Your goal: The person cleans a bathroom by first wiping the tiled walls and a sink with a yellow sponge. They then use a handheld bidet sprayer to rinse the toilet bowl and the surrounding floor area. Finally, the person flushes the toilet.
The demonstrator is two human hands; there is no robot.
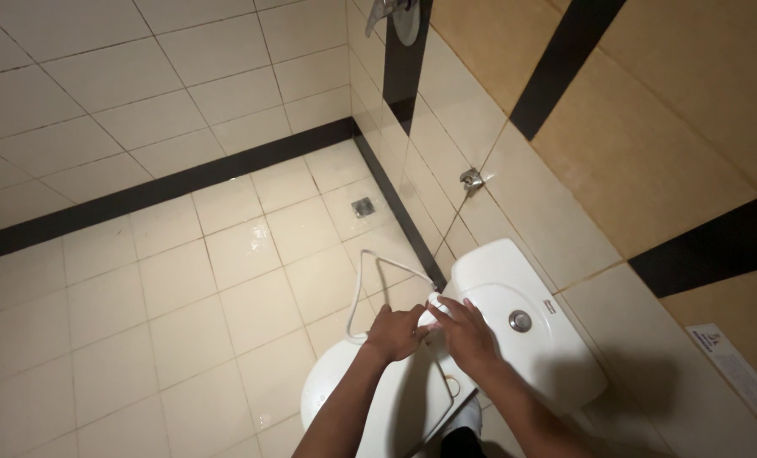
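Note:
Both my hands meet over a white toilet, just left of its cistern (523, 288). My left hand (395, 332) and my right hand (466, 332) are closed together on a small white spray head (434, 307). From it a thin white hose (363, 273) loops out over the floor and comes back toward the bowl. The raised toilet lid (400, 407) stands below my hands. A round chrome flush button (520, 321) sits on the cistern top.
A wet cream tile floor (226, 254) with a black border spreads to the left, with a square drain (362, 207) near the wall. A chrome valve (471, 179) sticks out of the right wall. A paper notice (734, 369) hangs at far right.

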